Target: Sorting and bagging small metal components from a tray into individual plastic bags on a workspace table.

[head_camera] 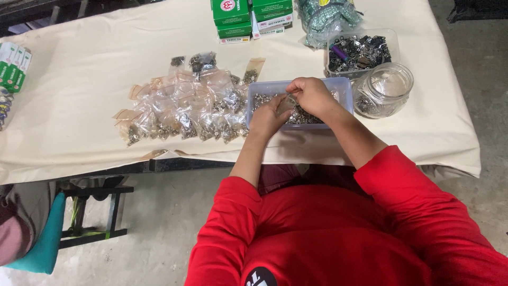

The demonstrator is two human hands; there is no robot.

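A clear plastic tray [346,87] full of small silver metal parts sits on the cream-covered table [84,85]. Both my hands hover over it. My left hand [267,117] pinches a small clear plastic bag [287,104] at its lower edge. My right hand [312,95] holds the bag's top, fingers curled over it. To the left lies a pile of several small filled clear bags [185,111], each with metal parts inside.
A second tray of dark metal parts [360,50], a glass jar [385,89], a bag of teal items [325,18] and green boxes [251,16] stand at the back. More green boxes [13,66] lie far left. A teal seat [42,238] stands below.
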